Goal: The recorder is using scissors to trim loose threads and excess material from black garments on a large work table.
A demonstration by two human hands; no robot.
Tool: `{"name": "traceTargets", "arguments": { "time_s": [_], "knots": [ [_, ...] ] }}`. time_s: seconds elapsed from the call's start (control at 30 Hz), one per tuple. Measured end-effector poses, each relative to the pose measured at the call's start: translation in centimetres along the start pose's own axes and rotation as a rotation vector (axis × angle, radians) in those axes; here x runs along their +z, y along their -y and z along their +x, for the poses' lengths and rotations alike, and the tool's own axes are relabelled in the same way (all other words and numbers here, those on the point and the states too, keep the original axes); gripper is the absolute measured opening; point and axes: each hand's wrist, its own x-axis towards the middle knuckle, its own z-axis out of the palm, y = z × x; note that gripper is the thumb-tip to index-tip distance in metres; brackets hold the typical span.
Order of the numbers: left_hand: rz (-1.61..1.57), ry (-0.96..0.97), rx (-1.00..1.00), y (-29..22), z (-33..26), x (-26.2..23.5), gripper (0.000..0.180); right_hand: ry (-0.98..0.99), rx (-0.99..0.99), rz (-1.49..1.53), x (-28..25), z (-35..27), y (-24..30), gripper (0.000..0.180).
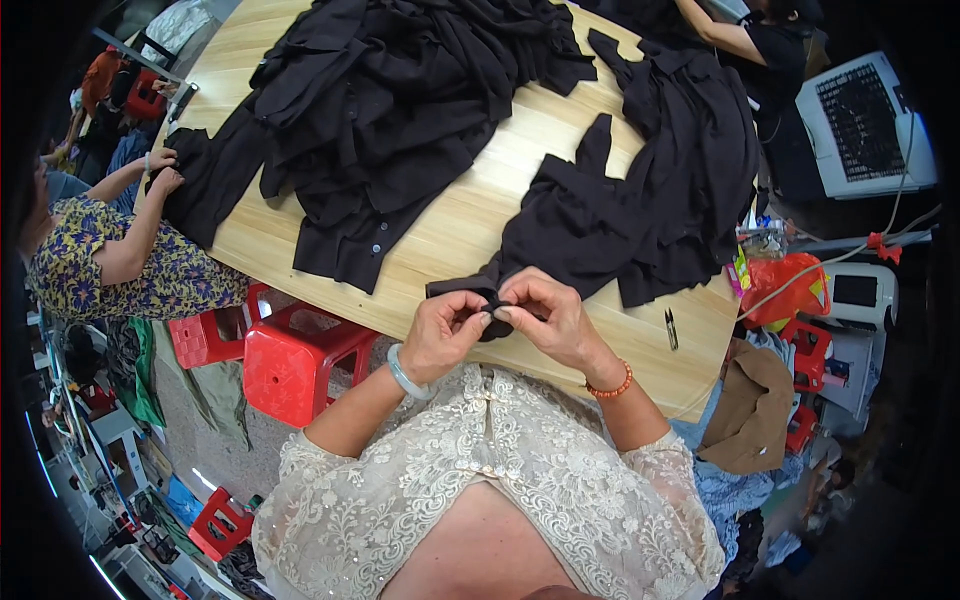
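Observation:
A black shirt (pixel 570 230) lies on the wooden table, its near edge bunched up at the table's front. My left hand (pixel 440 335) pinches that edge between thumb and fingers. Right beside it, my right hand (pixel 547 318) pinches the same cloth, the two thumb tips nearly touching. What exactly lies between the fingertips is too small to make out. To the right of my right hand, small thread snips (pixel 671 330) rest on the tabletop.
A big heap of black shirts (pixel 390 110) covers the table's far left, and more black garments (pixel 690 150) lie far right. At left a person (pixel 130 230) handles black cloth; another's arm (pixel 720 30) shows far right. Red stools (pixel 290 370) stand left; a red bag (pixel 785 285) sits right.

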Motion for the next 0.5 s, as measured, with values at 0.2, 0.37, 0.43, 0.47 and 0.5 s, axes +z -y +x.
{"name": "traceTargets", "arguments": {
  "time_s": [0.2, 0.37, 0.43, 0.47, 0.5],
  "knots": [
    [0.014, -0.028, -0.037, 1.8, 0.5, 0.1, 0.015, -0.021, -0.331, -0.346, -0.4, -0.1, 1.0, 0.020],
    [0.274, -0.175, 0.135, 2.2, 0.2, 0.9, 0.015, -0.022, -0.502, -0.541, -0.3, 0.2, 0.7, 0.025],
    [0.551, -0.276, 0.411, 0.5, -0.1, 1.4, 0.019, -0.029, -0.506, -0.530, -0.1, 0.0, 0.7, 0.026],
    [0.525, -0.328, 0.480, -0.2, 0.0, 1.9, 0.021, -0.025, -0.511, -0.525, -0.2, -0.2, 0.6, 0.026],
    [0.499, -0.381, 0.549, -1.0, 0.0, 2.2, 0.023, -0.020, -0.518, -0.518, -0.1, -0.2, 0.6, 0.027]
  ]
}}
